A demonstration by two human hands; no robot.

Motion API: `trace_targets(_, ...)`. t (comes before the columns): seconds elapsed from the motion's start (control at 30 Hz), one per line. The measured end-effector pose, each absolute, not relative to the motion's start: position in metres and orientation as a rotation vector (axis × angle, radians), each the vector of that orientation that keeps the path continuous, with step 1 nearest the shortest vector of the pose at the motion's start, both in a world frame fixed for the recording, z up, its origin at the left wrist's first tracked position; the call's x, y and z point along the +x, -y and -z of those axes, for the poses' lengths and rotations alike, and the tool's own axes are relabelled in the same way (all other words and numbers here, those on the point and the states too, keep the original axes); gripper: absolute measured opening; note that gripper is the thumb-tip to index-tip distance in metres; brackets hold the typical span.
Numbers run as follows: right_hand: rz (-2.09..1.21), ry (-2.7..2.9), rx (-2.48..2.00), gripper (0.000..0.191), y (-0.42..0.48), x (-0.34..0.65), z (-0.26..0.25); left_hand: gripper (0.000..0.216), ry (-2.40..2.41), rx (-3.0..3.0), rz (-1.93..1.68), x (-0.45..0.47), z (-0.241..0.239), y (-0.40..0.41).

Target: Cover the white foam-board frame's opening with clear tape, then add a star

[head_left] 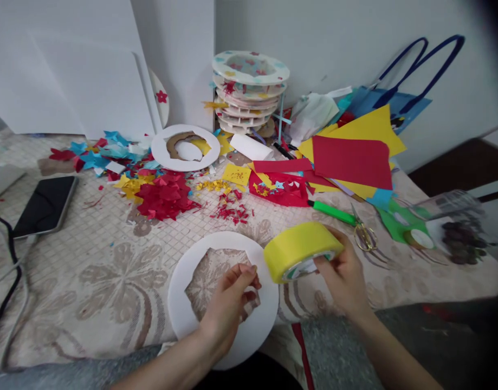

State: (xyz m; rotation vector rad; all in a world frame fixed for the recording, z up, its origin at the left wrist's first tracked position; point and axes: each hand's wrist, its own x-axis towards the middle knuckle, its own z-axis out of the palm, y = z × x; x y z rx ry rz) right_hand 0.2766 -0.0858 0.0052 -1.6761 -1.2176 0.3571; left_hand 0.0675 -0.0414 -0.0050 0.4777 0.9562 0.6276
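At near edge, my right hand point(344, 279) clasps yellow tape roll point(297, 249); left hand point(232, 303) pinched, contents unclear, over white ring point(179, 325): centre cut, undecorated. Decorated stack point(251, 92) far.

So the yellow tape roll point(297, 250) is a fat, wide one: bright yellow outside, white core with a bit of green print on it. It's tipped at a slant and held up in my right hand point(346, 279), its left end just over the upper right edge of the white paper ring point(182, 303). That ring is a round plate with a rough, jagged hole cut out of the middle. It lies flat right in front of me, my left hand point(232, 298) bunched over the hole.
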Motion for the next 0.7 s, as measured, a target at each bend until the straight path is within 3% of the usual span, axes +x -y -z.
trace_targets(0.3,-0.091,1.525,-1.633,0.039,0.112,0.289,-0.004,0.021,-1.08,0.76,-0.658,0.02,0.003,0.03)
trace_targets(0.7,0.074,1.913,-1.726,0.054,0.098,0.321,-0.012,0.023,-1.24,1.219,-0.637,-0.057,-0.007,-0.029)
